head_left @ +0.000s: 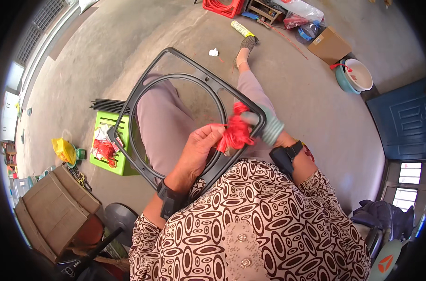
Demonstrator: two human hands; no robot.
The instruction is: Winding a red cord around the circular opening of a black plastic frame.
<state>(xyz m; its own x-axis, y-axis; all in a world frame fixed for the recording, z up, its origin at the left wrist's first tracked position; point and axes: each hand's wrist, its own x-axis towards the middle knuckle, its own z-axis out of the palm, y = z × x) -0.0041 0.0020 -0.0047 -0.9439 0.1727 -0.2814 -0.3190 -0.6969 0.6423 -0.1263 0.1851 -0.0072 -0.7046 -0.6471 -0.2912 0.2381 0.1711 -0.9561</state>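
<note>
Head view: the person sits with a black plastic frame [194,75] tilted across their lap. The left hand [199,150] is closed round the frame's near edge, pinching red cord [236,133]. The right hand [266,126], in a striped glove, grips the same bundle. A green stool [111,154] sits on the concrete floor [316,103] to the left.

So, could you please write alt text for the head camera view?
A seated person holds a black plastic frame on the lap, the left hand and gloved right hand working red cord on its rim. A green stool stands on the concrete floor.
</note>
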